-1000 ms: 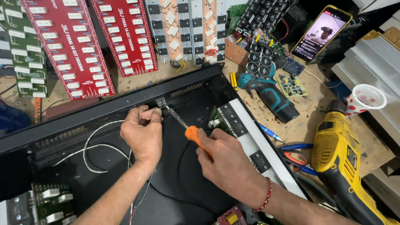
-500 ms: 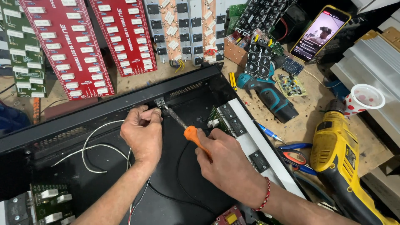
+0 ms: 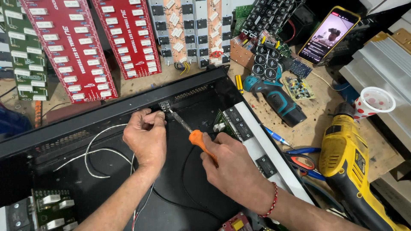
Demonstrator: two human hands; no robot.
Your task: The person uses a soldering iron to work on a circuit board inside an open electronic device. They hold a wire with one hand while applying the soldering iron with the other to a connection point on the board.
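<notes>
Bright, even light; sharp focus.

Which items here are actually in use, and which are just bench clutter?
In use: left hand, right hand, orange-handled screwdriver, black chassis, white wire.
Lying about: teal drill, yellow drill, phone, spotted cup, scissors.

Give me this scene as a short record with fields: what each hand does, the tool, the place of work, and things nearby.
left hand: pinches a small part at the back wall of the black metal case
right hand: grips the orange-handled screwdriver, tip at that part
wires: white wire loops inside the case
nearby: teal drill, yellow drill, phone, red circuit boards
</notes>
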